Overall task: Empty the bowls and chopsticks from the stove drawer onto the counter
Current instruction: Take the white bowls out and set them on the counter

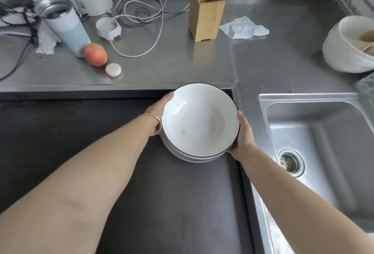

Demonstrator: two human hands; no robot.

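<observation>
Both hands cup a stack of white black-rimmed ceramic bowls [199,121] over the dark stovetop: left hand [159,110] at 9 o'clock, right hand [242,134] at 3. Fingers wrap underneath (probably steadies the stack), steel counter [162,65] at 12.

- Stack of bowls [199,120] between left hand [159,108] and right hand [243,134], over the stove top [101,128].
- Sink [315,132] to its right.
- Bamboo holder [206,13] on the counter [162,61] behind.
- Peach [94,54] just beside the tumbler [64,27], far left.

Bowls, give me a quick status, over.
Both hands, left and right, grip the stacked white bowls above the dark stovetop. Not yet on the counter. Bamboo holder and cable sit ahead.
</observation>
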